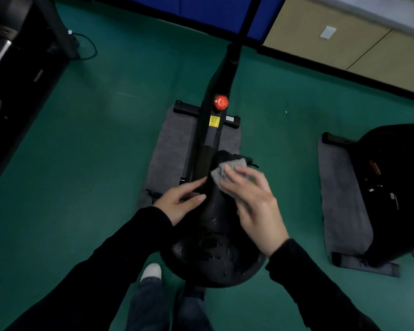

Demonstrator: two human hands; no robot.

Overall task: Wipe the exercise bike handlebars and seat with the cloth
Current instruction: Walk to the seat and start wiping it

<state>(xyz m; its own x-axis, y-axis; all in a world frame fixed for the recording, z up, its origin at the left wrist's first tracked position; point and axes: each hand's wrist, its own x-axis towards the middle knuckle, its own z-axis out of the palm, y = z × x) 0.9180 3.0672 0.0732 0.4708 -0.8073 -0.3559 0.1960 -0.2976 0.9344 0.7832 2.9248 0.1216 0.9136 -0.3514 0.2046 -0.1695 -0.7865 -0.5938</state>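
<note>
- Centre left: the left hand (179, 201) is laid against the left flank of the seat (213, 256), its fingers nearly straight and close together. It braces and grips nothing. This steadying is best maintained, so that the saddle is not swung by the wiping.
- Centre: the seat is seen as a black saddle, its narrow nose pointed up the frame toward a red knob (221, 103). Pale specks are scattered over the broad rear, which is judged not yet wiped.
- Just right of centre: the cloth (222, 172), grey and crumpled, is pressed onto the seat's nose by the right hand (253, 204), fingers spread wide and flat, nothing pinched. Long, even strokes from nose to rear are called for, with the cloth bunched under the fingertips.
- Top edge: the handlebars cannot be made out.
</note>
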